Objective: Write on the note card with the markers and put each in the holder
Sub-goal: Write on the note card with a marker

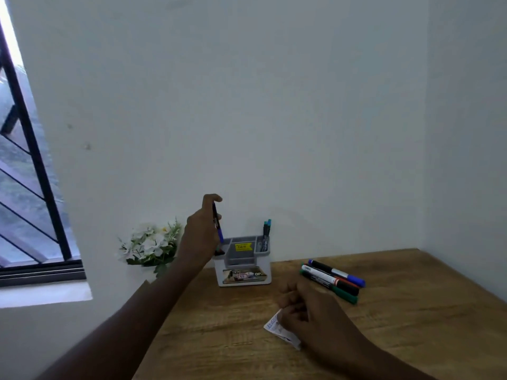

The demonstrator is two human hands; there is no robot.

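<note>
Our left hand (201,231) gripped a blue marker (217,223) above the holder (242,270), left end. Our right hand (310,316), fingers curled, pressed the note card (274,326) before the holder; three markers (333,279) lay right of it.

Bare table (411,319) lies open to the right of the holder (243,263), past three loose markers (333,279) lying near its right side. Flowers (149,244) crowd the holder's left, the wall stands close behind it, and the left hand (201,231) hangs over its left compartment.
</note>
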